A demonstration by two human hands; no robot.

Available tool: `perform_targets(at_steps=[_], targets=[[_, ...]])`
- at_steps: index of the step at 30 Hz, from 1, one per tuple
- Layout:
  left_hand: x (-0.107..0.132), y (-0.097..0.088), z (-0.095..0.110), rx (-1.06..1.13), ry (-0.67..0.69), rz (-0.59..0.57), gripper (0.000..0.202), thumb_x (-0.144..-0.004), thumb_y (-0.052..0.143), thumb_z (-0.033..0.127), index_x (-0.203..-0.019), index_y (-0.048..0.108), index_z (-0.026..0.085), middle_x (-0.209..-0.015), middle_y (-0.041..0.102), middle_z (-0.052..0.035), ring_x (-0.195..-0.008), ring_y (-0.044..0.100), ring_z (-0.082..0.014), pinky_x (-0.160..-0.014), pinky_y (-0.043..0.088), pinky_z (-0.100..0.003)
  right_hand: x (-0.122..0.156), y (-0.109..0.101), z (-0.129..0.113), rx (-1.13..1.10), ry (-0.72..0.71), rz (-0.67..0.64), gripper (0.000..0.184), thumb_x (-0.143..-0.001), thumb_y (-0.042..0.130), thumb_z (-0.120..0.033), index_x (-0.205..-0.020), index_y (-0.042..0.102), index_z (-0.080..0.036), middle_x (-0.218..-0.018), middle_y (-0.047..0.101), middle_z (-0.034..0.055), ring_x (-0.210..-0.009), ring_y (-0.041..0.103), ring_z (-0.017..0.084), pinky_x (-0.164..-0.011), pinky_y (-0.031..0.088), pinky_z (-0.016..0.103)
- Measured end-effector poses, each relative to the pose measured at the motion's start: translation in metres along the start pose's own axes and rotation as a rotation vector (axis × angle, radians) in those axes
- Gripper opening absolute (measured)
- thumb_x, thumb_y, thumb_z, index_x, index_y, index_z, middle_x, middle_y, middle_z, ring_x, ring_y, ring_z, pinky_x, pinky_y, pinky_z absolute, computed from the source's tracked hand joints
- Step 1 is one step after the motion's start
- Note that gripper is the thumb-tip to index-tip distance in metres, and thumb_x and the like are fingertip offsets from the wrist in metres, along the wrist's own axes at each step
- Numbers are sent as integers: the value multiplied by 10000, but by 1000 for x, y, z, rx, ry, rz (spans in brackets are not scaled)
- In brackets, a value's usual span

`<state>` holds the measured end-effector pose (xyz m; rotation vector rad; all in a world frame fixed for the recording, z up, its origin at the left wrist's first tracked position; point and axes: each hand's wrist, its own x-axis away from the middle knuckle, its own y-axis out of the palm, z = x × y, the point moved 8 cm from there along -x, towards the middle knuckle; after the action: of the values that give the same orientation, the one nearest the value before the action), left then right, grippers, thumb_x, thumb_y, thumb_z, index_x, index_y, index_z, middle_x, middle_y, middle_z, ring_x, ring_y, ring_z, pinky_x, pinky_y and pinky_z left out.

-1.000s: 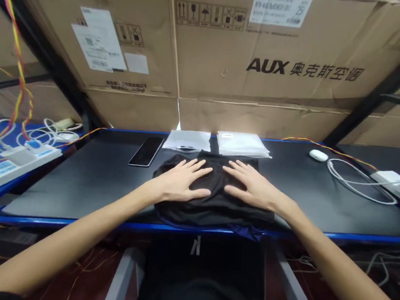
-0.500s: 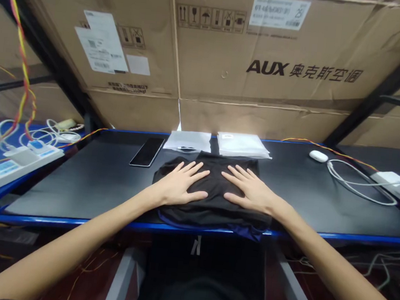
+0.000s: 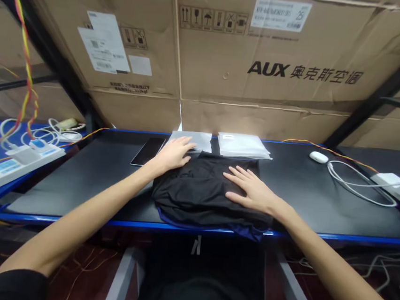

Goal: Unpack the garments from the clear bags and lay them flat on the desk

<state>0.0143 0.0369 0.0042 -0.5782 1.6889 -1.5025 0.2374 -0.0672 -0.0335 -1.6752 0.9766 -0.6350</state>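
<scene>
A folded black cloth [image 3: 199,192] with dark blue showing along its near edge lies at the table's front. My right hand [image 3: 251,188] rests flat on its right part, fingers spread and holding nothing. My left hand [image 3: 174,156] is over the cloth's far left corner, its fingertips at the left stack of white plastic bags [image 3: 203,141]; its fingers are stretched forward and seem to hold nothing. A second white stack of bags [image 3: 244,146] lies beyond the cloth to the right. Left of my left hand is a phone [image 3: 146,152], partly covered by the hand.
Large cardboard boxes [image 3: 269,90] stand upright behind the table [image 3: 87,181]. A white power strip [image 3: 18,165] with cables is at the left. On the right are a small white case [image 3: 318,156], a looped white cable [image 3: 362,185] and another white strip [image 3: 397,188]. Black posts rise on both sides.
My left hand has moved off the middle of the cloth, forward and slightly left, to the left stack of bags. My right hand has stayed on the cloth.
</scene>
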Motion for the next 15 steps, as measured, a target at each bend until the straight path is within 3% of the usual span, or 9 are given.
perform_targets(at_steps=[3, 5, 10, 15], targets=[[-19, 11, -26, -24, -33, -64, 584, -886, 674, 430, -1418, 557, 218, -1528, 463, -172, -1429, 389, -381, -1149, 332, -576, 0, 0, 0, -2, 5, -8, 768, -930, 452, -715, -1539, 426, -247, -1645, 274, 109, -1534, 178, 322, -1241, 174, 565], [-27, 17, -37, -6, -43, -91, 607, -886, 673, 480, -1434, 544, 252, -1542, 451, -162, -1437, 374, -393, -1140, 333, -594, 0, -2, -1, -13, -1, 2, 755, -928, 464, -709, -1532, 437, -258, -1640, 286, 105, -1532, 189, 326, -1237, 182, 577], [-31, 26, -36, 58, 25, -66, 471, -960, 577, 383, -1415, 564, 263, -1527, 490, -123, -1387, 473, -330, -1118, 418, -502, 1, -2, -1, -13, -6, 8, 750, -929, 469, -703, -1533, 436, -260, -1638, 292, 104, -1530, 194, 329, -1235, 189, 579], [-23, 22, -35, 4, -37, 18, 429, -986, 445, 217, -1386, 583, 289, -1449, 583, -81, -1309, 565, -306, -1039, 500, -453, 0, -1, 0, -18, -10, 29, 721, -926, 493, -687, -1525, 447, -288, -1636, 302, 86, -1526, 208, 332, -1231, 198, 593]])
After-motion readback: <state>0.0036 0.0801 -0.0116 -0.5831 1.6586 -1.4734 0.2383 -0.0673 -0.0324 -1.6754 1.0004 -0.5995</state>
